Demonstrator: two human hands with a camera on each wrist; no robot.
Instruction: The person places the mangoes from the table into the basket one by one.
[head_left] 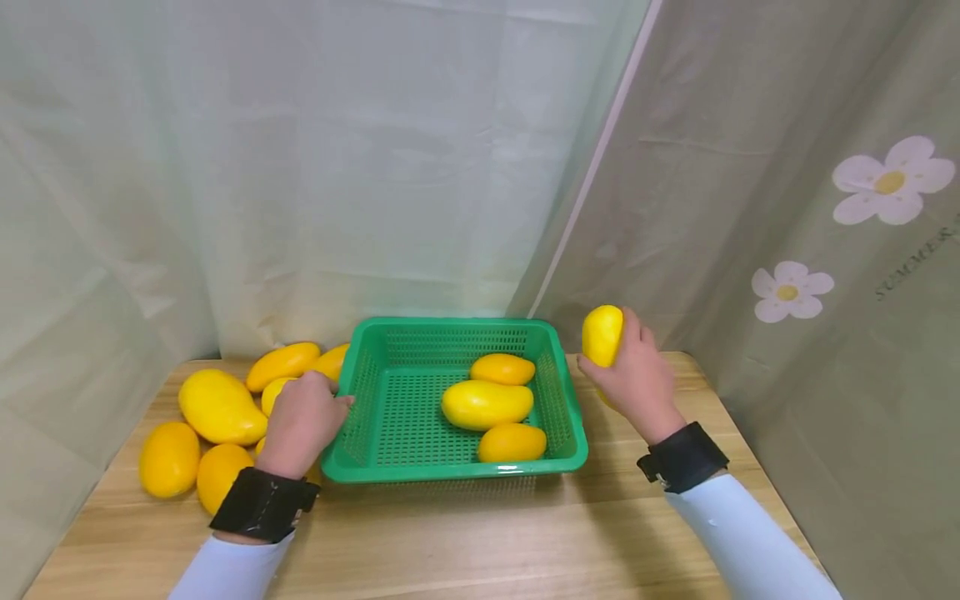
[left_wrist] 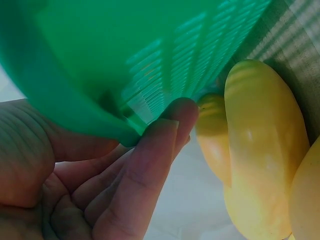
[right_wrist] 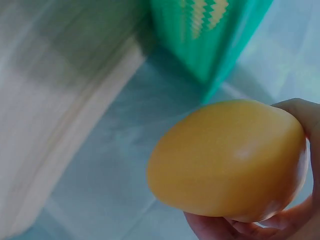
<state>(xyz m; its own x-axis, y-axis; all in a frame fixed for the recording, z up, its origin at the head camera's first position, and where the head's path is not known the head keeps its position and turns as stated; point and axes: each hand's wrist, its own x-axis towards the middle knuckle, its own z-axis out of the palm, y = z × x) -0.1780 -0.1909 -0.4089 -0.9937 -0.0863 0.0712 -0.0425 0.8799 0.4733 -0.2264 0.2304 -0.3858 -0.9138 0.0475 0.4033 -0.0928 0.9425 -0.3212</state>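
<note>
A green plastic basket (head_left: pixel 408 475) stands mid-table with three yellow mangoes (head_left: pixel 487 405) in its right half. My left hand (head_left: pixel 303 421) pinches the basket's left rim; the left wrist view shows thumb and fingers on either side of the rim (left_wrist: pixel 75 112). To the right of the basket, my right hand (head_left: pixel 637 379) holds a yellow mango (head_left: pixel 602 335) above the table's right part. In the right wrist view that mango (right_wrist: pixel 225 160) lies between thumb and fingers, with the basket's corner (right_wrist: pixel 200 55) behind it.
Several mangoes (head_left: pixel 217 408) are piled on the table left of the basket, some partly hidden behind my left hand. The wooden table (head_left: pixel 450 542) backs onto a pale curtain (head_left: pixel 405 167). A flower-printed curtain (head_left: pixel 750 167) hangs along the right side.
</note>
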